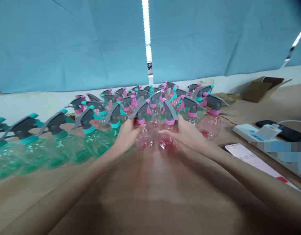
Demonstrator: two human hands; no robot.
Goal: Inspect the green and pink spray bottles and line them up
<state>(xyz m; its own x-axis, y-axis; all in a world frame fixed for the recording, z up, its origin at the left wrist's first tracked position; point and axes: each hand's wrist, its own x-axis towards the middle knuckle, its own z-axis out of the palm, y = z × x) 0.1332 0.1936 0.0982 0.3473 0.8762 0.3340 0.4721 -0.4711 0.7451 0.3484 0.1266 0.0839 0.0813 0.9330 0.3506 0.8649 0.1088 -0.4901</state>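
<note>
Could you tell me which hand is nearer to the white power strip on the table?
Right. The right hand rests on a pink spray bottle just left of the power strip; the left hand lies farther left, across both pink bottles.

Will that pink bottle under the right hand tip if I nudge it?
Likely. The pink bottle looks empty and clear, so light, with a bulky trigger head on top. The right hand steadies it; packed neighbours could topple too.

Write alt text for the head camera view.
Two bare hands, left hand and right hand, each grip a pink spray bottle: left, right. Behind stand rows of green bottles and pink ones on a wooden table.
</note>
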